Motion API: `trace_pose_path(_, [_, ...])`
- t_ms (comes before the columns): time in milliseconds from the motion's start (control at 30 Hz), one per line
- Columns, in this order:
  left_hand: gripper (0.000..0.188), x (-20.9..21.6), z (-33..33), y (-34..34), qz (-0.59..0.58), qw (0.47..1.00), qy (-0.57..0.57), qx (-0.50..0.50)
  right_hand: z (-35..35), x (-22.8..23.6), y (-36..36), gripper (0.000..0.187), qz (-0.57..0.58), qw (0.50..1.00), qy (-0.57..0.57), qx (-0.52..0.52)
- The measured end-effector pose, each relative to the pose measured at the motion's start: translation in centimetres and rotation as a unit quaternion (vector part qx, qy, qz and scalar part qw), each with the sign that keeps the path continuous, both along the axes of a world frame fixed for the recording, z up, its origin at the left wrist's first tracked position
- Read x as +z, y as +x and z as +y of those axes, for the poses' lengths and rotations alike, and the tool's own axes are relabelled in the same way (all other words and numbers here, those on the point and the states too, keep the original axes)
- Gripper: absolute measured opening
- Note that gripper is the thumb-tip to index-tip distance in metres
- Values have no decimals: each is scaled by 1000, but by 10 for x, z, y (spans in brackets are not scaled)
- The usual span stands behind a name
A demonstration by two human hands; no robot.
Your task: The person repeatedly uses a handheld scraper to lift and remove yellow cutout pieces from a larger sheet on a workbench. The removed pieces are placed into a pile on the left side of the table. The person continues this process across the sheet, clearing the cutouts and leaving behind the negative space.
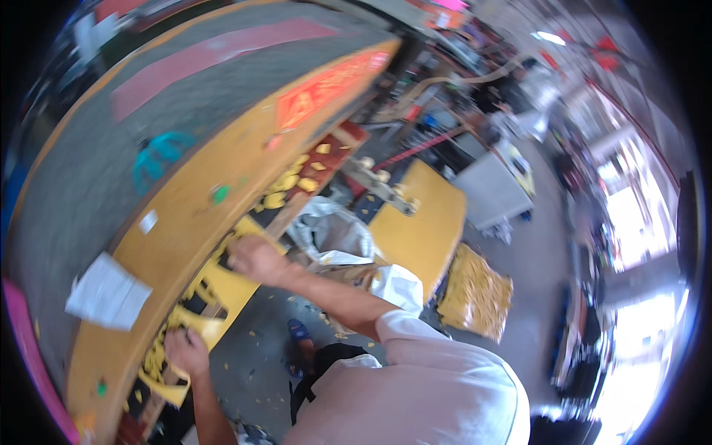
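Note:
A yellow sheet with cut-out holes (239, 294) lies along the near side of the yellow-edged machine (185, 211). My right hand (256, 259) is closed on the sheet near its far end. Closer to me, at the holed part, my left hand (187, 350) has its fingers curled round the sheet's material. Motion blur softens both hands, and some fingertips are hidden. Small yellow cut pieces (276, 199) lie beyond my right hand, several of them on a reddish-brown board (343, 148). More yellow scraps show beneath the sheet by my left hand.
On the machine's grey top lie a turquoise glove (157, 157) and white paper (110, 294). To my right are a white sack (334, 226), a large yellow sheet (423, 222), a wrapped yellow bundle (475, 293) and a grey box (493, 189). Scraps dot the floor (259, 334).

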State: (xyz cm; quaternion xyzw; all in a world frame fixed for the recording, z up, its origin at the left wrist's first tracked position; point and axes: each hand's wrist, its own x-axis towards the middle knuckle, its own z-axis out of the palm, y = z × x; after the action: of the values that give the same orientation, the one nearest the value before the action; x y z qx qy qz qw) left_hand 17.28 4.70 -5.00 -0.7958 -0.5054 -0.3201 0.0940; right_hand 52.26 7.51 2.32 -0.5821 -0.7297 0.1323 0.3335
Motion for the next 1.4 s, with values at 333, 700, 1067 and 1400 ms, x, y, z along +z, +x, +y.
trace_pose_path(333, [33,-2,-4,17,39,992,-88,80,10,-66,15,20,-49,981,185,16])
trace_pose_path(700, [18,9,-26,27,-49,996,-37,63,-16,-43,22,12,-33,991,127,19])
trace_pose_path(1067, [24,68,-68,68,-275,953,-120,46,-32,0,41,28,203,972,-109,-54])
trace_pose_path(1400, [11,34,-70,115,-194,944,-216,-158,-28,-7,-82,76,-144,980,-122,69])
